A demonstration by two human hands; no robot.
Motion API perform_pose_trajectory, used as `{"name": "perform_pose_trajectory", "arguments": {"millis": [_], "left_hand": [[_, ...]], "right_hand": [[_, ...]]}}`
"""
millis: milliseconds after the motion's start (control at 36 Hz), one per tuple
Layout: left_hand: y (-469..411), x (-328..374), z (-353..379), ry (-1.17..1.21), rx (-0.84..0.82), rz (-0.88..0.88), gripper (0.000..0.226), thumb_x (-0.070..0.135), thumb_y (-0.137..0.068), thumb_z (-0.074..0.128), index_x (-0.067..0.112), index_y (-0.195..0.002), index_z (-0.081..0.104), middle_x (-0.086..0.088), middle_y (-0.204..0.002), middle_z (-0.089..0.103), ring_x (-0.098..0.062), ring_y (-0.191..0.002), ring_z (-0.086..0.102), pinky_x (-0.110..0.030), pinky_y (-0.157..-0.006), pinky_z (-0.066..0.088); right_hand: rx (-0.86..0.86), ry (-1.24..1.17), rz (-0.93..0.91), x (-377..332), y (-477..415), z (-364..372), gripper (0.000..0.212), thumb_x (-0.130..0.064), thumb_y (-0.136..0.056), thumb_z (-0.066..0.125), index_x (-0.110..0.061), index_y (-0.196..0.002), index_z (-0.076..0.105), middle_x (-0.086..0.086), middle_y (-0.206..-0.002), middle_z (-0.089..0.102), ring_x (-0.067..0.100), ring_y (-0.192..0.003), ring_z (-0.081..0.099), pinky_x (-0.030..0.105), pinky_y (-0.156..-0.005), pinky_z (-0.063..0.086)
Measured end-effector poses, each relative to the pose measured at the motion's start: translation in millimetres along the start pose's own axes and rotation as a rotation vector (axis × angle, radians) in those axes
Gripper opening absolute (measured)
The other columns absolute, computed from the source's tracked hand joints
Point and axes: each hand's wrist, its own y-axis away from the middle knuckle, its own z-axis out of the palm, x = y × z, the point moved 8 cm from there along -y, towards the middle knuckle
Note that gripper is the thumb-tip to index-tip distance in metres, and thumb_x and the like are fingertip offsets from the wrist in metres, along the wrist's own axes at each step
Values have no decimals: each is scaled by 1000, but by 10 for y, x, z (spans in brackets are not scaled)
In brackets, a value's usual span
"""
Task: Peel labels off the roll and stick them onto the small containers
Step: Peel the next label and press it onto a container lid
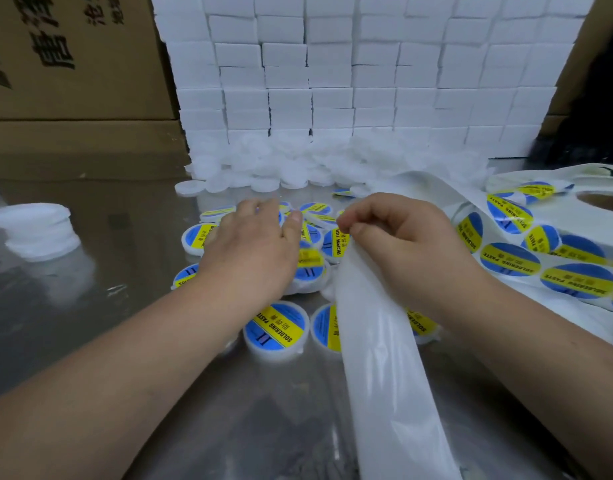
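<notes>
Here, right hand [395,252] tight on backing strip [379,344]; left hand [251,251] seemingly flat atop containers [276,328].

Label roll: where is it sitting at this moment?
In the head view the label roll lies flat at the far right edge of the table, right of the right hand pinching the backing strip, with unpeeled labels spilling in front of it.

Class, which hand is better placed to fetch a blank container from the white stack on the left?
Left. The left hand rests on the labelled containers, nearer the white stack; the right hand pinches the backing strip.
</notes>
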Motion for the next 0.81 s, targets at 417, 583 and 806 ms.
{"name": "perform_pose_trajectory", "arguments": {"millis": [417,583,806], "left_hand": [[247,338,-41,867,-190,13,39,49,-93,27,37,-113,59,5,-100,70,-13,-103,61,-36,-99,40],[280,391,-148,1059,-172,56,31,44,-95,34,36,-106,62,-2,-98,72,-14,-97,66,-42,-96,45],[161,325,-172,1462,-156,-18,27,12,-91,48,9,-115,59,-8,-93,69,-18,-76,65,-28,-67,53]], "right_hand": [[-37,-246,-208,-226,46,10,34,-5,-73,51,-38,-62,49,-28,-83,64,0,-81,58,26,-73,42],[-78,-398,-238,-321,99,24,33,-1,-71,56,-32,-60,52,-12,-81,64,17,-80,60,28,-72,43],[-5,-557,-205,-389,130,-74,23,-6,-71,57,-26,-63,66,-8,-79,72,12,-75,64,23,-70,53]]}}
